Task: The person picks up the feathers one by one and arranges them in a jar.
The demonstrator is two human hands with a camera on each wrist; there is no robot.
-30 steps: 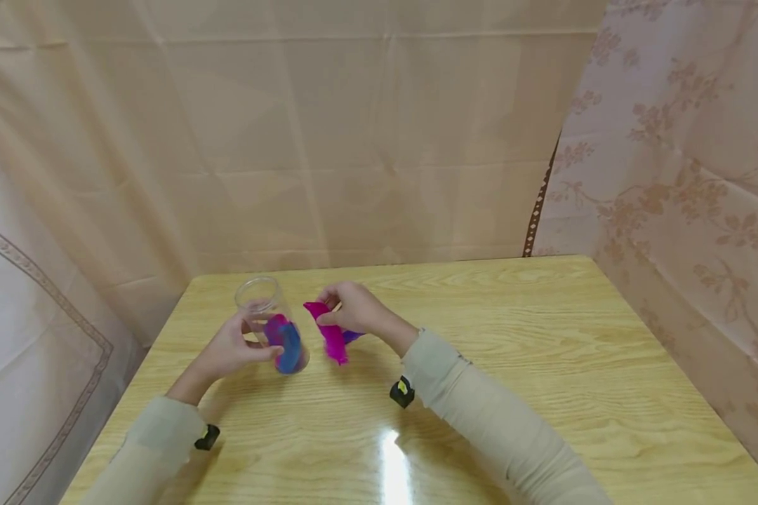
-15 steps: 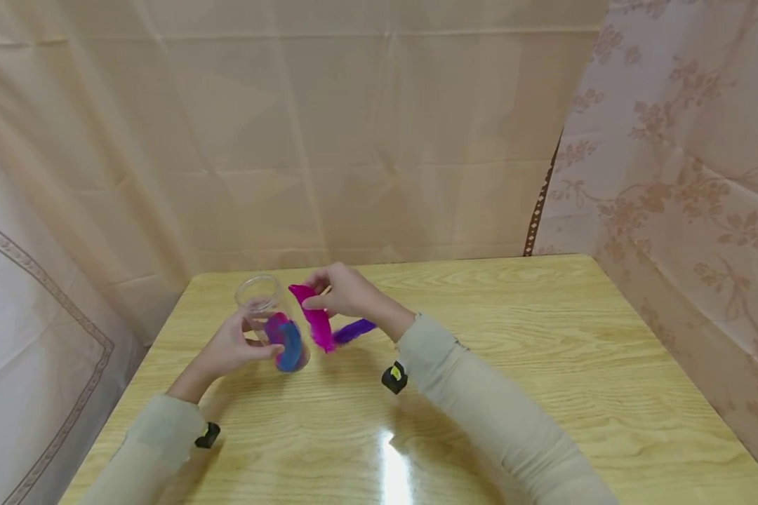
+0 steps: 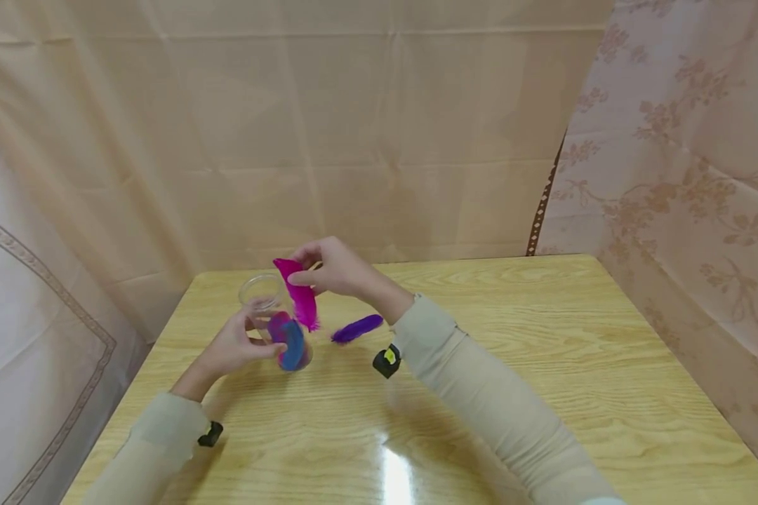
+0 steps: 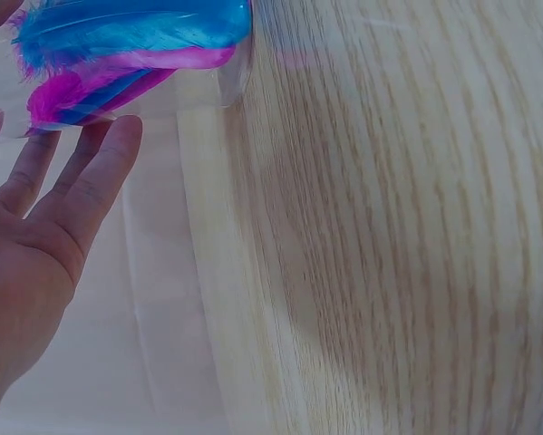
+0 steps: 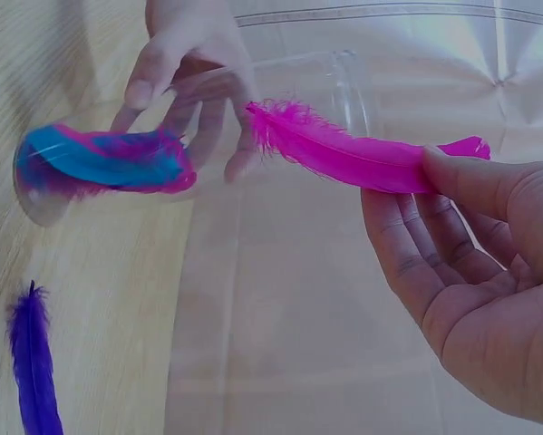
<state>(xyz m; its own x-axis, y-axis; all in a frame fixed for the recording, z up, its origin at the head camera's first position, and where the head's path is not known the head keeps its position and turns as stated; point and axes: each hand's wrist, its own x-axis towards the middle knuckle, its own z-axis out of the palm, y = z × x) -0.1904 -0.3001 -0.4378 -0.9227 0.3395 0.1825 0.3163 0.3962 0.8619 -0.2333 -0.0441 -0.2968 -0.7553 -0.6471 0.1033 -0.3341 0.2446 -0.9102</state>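
Note:
My left hand (image 3: 236,345) grips a clear, open-topped plastic jar (image 3: 259,289) round its side, standing on the table. Blue and pink feathers (image 4: 144,27) lie curled in the lower part of the jar. Between thumb and fingers my right hand (image 3: 337,270) pinches a bright pink feather (image 3: 300,294), raised beside the jar's rim with its fluffy end hanging down. In the right wrist view that pink feather (image 5: 344,159) overlaps the upper part of the jar (image 5: 289,77). A purple feather (image 3: 356,328) lies on the table to the right of the jar.
The wood-patterned table (image 3: 512,379) reaches back to a beige cloth (image 3: 379,140) hung behind it. Patterned cloth (image 3: 688,175) hangs at the right, pale cloth (image 3: 25,337) at the left. Small dark devices, one (image 3: 387,361) at the right wrist, sit under both sleeves.
My right hand has risen and moved left toward the jar's mouth, lifting the pink feather away from the purple one, which stays on the table. My left hand keeps its hold.

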